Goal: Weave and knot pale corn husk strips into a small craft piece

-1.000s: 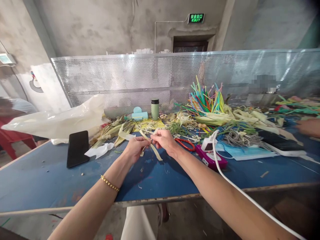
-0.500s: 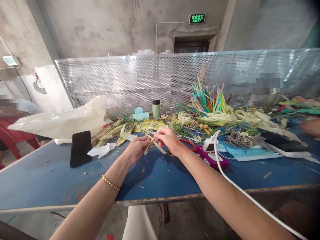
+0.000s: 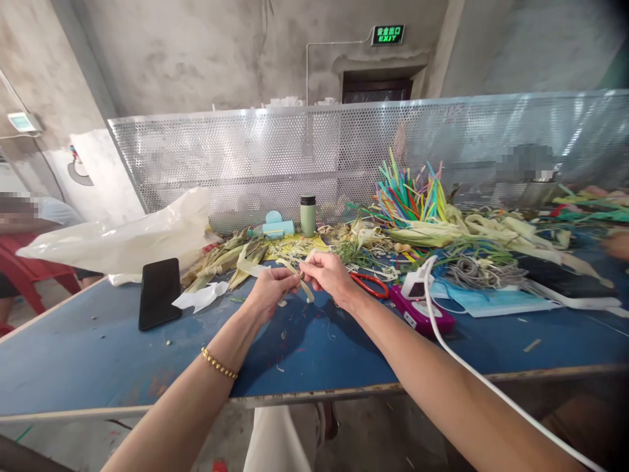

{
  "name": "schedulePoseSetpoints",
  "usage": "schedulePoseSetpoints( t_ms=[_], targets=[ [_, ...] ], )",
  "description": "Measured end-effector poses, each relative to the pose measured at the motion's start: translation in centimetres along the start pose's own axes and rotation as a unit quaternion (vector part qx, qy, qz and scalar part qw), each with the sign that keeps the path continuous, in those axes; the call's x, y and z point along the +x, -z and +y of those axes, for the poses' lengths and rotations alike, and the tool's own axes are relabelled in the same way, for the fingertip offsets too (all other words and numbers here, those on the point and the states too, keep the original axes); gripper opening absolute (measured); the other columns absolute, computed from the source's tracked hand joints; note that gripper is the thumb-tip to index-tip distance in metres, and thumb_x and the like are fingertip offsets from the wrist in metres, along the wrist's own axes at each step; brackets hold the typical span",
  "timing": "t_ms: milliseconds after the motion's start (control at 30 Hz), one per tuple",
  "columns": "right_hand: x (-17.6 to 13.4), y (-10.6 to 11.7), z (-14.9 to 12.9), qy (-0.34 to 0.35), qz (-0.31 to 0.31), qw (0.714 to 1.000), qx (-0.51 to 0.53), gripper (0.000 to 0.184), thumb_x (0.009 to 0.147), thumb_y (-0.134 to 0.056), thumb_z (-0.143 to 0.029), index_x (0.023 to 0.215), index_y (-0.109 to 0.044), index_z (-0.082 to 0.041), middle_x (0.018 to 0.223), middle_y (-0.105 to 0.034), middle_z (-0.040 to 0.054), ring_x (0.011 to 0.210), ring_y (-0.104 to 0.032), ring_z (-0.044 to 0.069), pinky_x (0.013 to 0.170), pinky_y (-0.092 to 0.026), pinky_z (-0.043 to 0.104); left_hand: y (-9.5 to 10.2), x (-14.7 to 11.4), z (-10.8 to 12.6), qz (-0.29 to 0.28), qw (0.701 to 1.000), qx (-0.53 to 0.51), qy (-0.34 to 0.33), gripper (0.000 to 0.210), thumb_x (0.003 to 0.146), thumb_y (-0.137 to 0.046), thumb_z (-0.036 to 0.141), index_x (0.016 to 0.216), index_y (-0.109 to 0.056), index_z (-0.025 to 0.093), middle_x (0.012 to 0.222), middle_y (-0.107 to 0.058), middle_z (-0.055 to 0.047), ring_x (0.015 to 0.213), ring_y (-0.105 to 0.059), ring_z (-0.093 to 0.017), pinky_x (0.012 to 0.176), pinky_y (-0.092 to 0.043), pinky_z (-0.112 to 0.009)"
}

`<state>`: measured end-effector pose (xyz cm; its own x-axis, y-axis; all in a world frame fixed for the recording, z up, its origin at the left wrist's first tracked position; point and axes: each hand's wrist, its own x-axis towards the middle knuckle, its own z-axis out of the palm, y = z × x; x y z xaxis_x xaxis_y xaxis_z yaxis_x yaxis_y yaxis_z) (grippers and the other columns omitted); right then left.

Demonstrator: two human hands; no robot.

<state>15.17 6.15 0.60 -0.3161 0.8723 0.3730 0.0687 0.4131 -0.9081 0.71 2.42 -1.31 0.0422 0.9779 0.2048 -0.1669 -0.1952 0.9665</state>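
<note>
Basically, both hands meet mid-view over the counter [image 3: 196,367], fingertips almost touching: L hand [image 3: 268,288] & R hand [image 3: 327,272] each w/ thumb & fingers pinched on a pale strip [image 3: 309,294]. Strip's btwn the two sets of fingers, one bit poking up & away, another hanging down toward the near edge; can't tell if it's 1 pc or 2, as the fingers hide the middle. Bracelet [image 3: 219,364] on L wrist, behind the fingers. To L of the fingers: white scrap [image 3: 200,297], then phone [image 3: 160,294] lying flat, w/ dry husks [image 3: 223,262] beyond the scrap & a big plastic bag [image 3: 128,239] farther off L. Straight past the fingers: green bottle [image 3: 308,217], upright, mesh panel [image 3: 255,157] behind it. To R of the fingers: red loop [image 3: 378,283], then purple box [image 3: 422,313] w/ white plug [image 3: 417,286] on top; past those, cord bundle [image 3: 479,270] & blue mask [image 3: 496,301]. Up-R beyond the fingers, bright stems [image 3: 410,200] stand in a bunch. Far R, another person's hand [image 3: 616,246], blurred.
</note>
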Motion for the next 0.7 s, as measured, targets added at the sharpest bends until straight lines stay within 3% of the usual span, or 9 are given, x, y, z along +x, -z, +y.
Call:
schedulePoseSetpoints(
  t_ms=[233, 400, 533, 700],
  targets=[
    [0.05, 0.72, -0.8, 0.027, 0.003, 1.0, -0.002, 0.029, 0.076, -0.061, -0.033, 0.055, -0.05, -0.016, 0.047, -0.051, -0.0035, 0.034, -0.038, 0.005, 0.034, -0.027, 0.019, 0.14, -0.62, 0.89, -0.086, 0.988, -0.1, 0.079, 0.017, 0.065, -0.078, 0.02, 0.071, -0.071, 0.006, 0.064, -0.06, -0.004, 0.059, -0.053, -0.008, 0.06, -0.041, -0.022],
    [0.08, 0.75, -0.78, 0.04, 0.014, 0.999, -0.03, 0.03, 0.077, -0.06, -0.032, 0.055, -0.049, -0.017, 0.045, -0.05, -0.0038, 0.034, -0.038, 0.005, 0.039, -0.033, 0.02, 0.17, -0.65, 1.04, -0.105, 0.985, -0.109, 0.085, 0.015, 0.068, -0.076, 0.019, 0.074, -0.07, 0.007, 0.066, -0.06, -0.004, 0.06, -0.053, -0.008, 0.059, -0.04, -0.022],
    [0.02, 0.6, -0.75, 0.052, 0.021, 0.996, -0.072, 0.029, 0.077, -0.059, -0.03, 0.053, -0.048, -0.017, 0.046, -0.051, -0.0028, 0.038, -0.041, 0.006, 0.043, -0.034, 0.021, 0.11, -0.56, 0.88, -0.093, 0.99, -0.083, 0.071, 0.02, 0.071, -0.075, 0.028, 0.075, -0.07, 0.009, 0.063, -0.059, -0.003, 0.057, -0.051, -0.008, 0.055, -0.036, -0.022],
    [0.01, 0.53, -0.5, 0.046, 0.011, 0.992, -0.116, 0.026, 0.077, -0.058, -0.03, 0.055, -0.052, -0.017, 0.049, -0.055, -0.0011, 0.04, -0.044, 0.008, 0.043, -0.031, 0.021, 0.12, -0.42, 0.42, -0.05, 0.998, -0.016, 0.046, 0.023, 0.066, -0.079, 0.03, 0.064, -0.068, 0.01, 0.063, -0.062, -0.005, 0.055, -0.053, -0.009, 0.056, -0.037, -0.024]
  ],
)
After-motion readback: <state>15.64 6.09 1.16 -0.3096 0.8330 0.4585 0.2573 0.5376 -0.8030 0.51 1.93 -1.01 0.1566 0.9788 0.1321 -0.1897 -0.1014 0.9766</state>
